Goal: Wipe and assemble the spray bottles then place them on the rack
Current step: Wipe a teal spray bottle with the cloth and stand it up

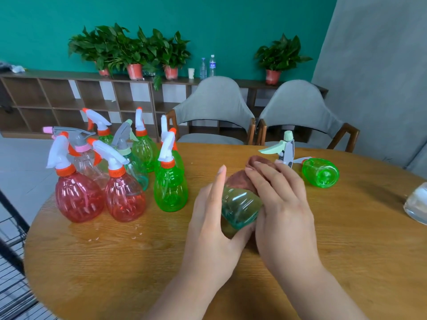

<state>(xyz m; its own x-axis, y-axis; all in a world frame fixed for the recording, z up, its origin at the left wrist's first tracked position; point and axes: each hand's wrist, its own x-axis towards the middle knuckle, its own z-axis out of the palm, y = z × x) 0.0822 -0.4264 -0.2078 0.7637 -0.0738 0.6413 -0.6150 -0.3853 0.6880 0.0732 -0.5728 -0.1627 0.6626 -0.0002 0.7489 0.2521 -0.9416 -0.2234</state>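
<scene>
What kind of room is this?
Likely an office lounge or meeting room: round wooden table, two grey chairs, and a low cubby shelf with potted plants along a teal wall.

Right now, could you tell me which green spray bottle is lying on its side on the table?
The green bottle at far right, beyond the right hand, its base facing the camera; the other green ones stand upright at left.

Teal wall (231, 24), grey wall (381, 65) at right. Low wooden cubby shelf (57, 95) along teal wall, potted plants (129, 49) on top. Two grey chairs (215, 105) at table (115, 262) far edge.
</scene>
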